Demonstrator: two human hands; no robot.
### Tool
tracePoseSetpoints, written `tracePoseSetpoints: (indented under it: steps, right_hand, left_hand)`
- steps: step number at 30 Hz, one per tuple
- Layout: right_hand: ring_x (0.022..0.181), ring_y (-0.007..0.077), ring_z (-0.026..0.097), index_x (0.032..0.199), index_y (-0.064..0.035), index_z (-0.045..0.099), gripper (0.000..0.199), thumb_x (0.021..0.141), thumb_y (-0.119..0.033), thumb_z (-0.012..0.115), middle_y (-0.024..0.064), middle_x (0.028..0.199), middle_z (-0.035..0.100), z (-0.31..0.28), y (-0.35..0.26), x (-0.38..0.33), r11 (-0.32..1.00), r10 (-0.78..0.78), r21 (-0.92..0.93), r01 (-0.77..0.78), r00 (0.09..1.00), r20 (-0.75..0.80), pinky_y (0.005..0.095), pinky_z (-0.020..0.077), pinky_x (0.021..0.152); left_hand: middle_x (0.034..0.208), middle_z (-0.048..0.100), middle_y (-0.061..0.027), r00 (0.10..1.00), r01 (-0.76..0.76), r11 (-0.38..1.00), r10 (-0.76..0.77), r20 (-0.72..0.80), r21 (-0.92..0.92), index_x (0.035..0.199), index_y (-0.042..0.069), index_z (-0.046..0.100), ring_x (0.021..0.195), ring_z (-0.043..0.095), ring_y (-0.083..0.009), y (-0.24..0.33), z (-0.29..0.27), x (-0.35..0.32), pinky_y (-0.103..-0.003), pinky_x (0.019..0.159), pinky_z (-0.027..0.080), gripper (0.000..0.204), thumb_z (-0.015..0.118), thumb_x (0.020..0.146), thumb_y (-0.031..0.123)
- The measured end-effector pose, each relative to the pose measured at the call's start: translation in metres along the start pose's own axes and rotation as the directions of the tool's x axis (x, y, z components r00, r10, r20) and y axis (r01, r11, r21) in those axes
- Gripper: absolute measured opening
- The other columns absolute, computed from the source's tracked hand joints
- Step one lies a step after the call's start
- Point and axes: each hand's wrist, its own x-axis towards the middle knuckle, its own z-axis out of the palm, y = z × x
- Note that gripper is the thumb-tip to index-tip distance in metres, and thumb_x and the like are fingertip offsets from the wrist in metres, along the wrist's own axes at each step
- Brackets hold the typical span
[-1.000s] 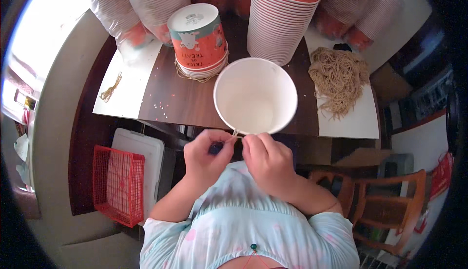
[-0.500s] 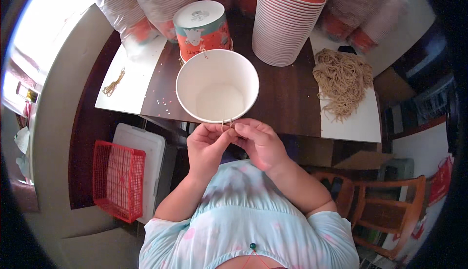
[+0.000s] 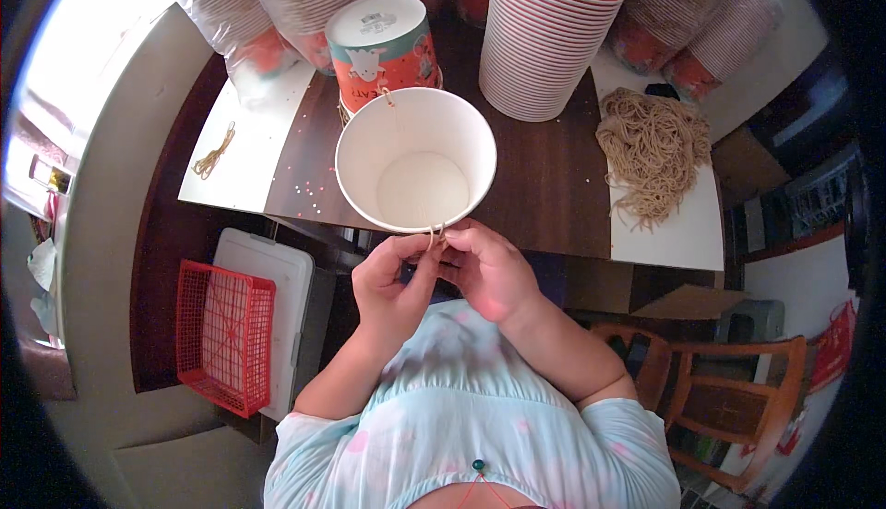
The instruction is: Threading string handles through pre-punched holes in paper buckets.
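Observation:
A white-lined paper bucket (image 3: 420, 181) stands at the table's front edge with its open mouth tilted toward me. At its near rim a tan cord (image 3: 435, 235) shows between my fingers. My left hand (image 3: 395, 278) pinches the cord with thumb and forefinger. Pressed close beside it, my right hand (image 3: 492, 267) pinches at the same cord from the right. The fingers partly cover the cord, so its exact path is hidden. Another bit of cord (image 3: 389, 98) is at the bucket's far rim. Just behind, an orange and teal bucket (image 3: 383, 52) stands upside down.
A tall stack of nested buckets (image 3: 546, 47) stands at the back. To the right lies a heap of tan cords (image 3: 653, 154); a small cord bundle (image 3: 214, 152) lies left. Bagged bucket stacks (image 3: 309, 1) line the back. A red plastic basket (image 3: 226, 338) and wooden chair (image 3: 734, 398) are below table height.
The bucket has shifted slightly right and turned a little. My hands have moved slightly right with the cord at the near rim, both still pinching.

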Motion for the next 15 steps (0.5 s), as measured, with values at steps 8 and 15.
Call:
tracePoseSetpoints:
  steps: [8, 15]
  right_hand:
    - [0.081, 0.0086, 0.057, 0.098, -0.0098, 0.062, 0.014, 0.087, -0.016, 0.056, -0.0003, 0.091, 0.064, 0.0029, 0.0048, -0.0010, 0.987, -0.159, -0.048, 0.156, 0.985, -0.062, 0.0246, 0.0445, 0.075]
    - [0.078, 0.0068, 0.055, 0.095, -0.0104, 0.063, 0.012, 0.087, -0.017, 0.058, -0.0020, 0.088, 0.063, 0.0025, 0.0021, 0.0003, 0.996, -0.085, -0.013, 0.084, 0.993, -0.083, 0.0238, 0.0435, 0.073]
  left_hand:
    - [0.085, 0.067, -0.0118, 0.949, -0.310, 0.901, 0.311, 0.046, 0.304, 0.094, -0.001, 0.066, 0.074, 0.066, -0.0175, 0.0015, 0.0017, 0.0035, -0.026, 0.067, 0.052, 0.020, 0.069, 0.074, -0.003]
    - [0.082, 0.066, -0.0126, 0.910, -0.404, 0.816, 0.405, 0.090, 0.413, 0.088, 0.000, 0.065, 0.072, 0.066, -0.0209, -0.0010, 0.0000, 0.0039, -0.028, 0.065, 0.053, 0.014, 0.068, 0.075, -0.005]
